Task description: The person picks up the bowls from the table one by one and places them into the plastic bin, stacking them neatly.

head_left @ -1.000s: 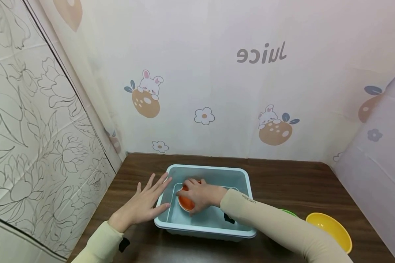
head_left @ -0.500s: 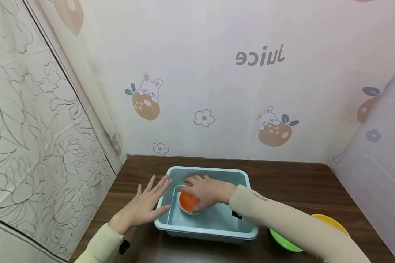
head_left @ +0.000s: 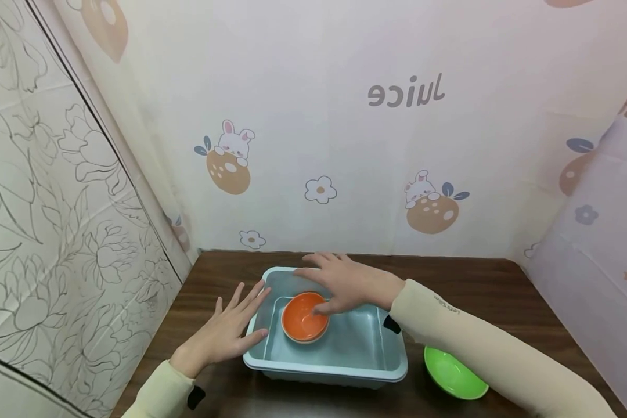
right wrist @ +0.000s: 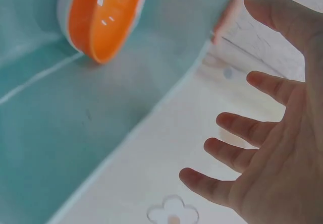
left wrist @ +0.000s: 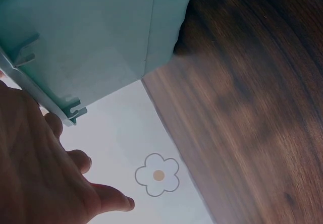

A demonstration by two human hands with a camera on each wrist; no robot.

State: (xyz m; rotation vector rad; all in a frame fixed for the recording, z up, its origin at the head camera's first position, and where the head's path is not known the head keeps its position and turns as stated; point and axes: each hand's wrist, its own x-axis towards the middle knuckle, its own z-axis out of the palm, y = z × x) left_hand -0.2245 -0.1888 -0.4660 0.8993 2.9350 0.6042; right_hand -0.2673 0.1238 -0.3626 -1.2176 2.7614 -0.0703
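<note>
Hovering with spread fingers, the right hand (head_left: 352,284) is above the orange bowl (head_left: 304,317), holding nothing.
The bowl sits upright inside the light blue tub (head_left: 345,371); the left hand (head_left: 224,334) presses flat, fingers straight, against the tub's left wall.

- Tub (head_left: 392,366) — pale blue-green plastic.
- Bowl (head_left: 303,316) in the tub — orange inside, whitish rim.
- Second bowl (head_left: 451,374) — bright green.
- Table (head_left: 475,296) — dark brown wood grain.
- Back wall (head_left: 345,116) — cream, with bunnies, small flowers and grey mirrored "Juice".
- Left wall (head_left: 47,203) — white with outlined flowers.
- Sleeves (head_left: 475,342) — pale cream.
</note>
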